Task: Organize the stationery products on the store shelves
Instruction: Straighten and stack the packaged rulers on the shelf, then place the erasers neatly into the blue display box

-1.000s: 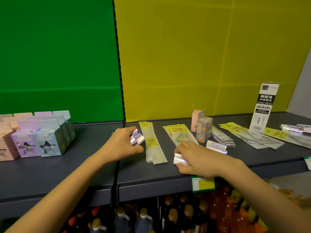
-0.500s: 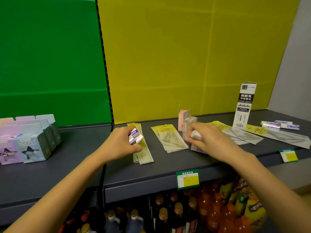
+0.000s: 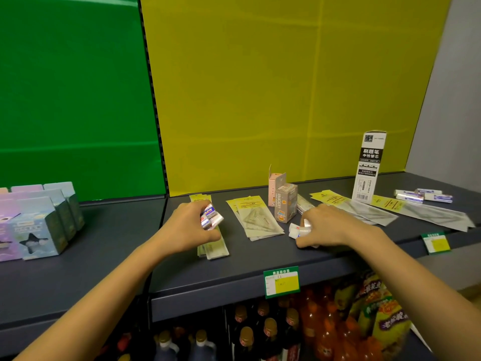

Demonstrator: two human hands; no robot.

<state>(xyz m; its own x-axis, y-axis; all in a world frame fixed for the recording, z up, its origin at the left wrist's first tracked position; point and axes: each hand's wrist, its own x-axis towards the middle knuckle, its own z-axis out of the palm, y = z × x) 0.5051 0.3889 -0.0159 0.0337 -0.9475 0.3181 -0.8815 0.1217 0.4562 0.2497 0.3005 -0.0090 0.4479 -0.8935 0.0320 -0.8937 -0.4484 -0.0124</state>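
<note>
My left hand (image 3: 188,229) is closed around a small bundle of white erasers (image 3: 210,217), held just above a stack of narrow ruler packets (image 3: 213,250) on the dark shelf (image 3: 125,235). My right hand (image 3: 325,227) grips several white erasers (image 3: 299,230) low over the shelf, to the right of a pile of set-square packets (image 3: 256,220). Two small upright boxes (image 3: 285,204) stand just behind my right hand. More erasers (image 3: 423,196) lie at the far right.
Pastel boxes (image 3: 36,225) stand in rows on the left shelf section. A tall white refill box (image 3: 368,166) stands at the back right, with flat yellow-topped packets (image 3: 390,211) lying around it. Price tags (image 3: 281,282) hang on the shelf's front edge; bottles (image 3: 260,329) fill the shelf below.
My right hand went from the shelf front up to the small boxes, then came back down and forward with erasers in it. My left hand kept its bundle. The view shifted right.
</note>
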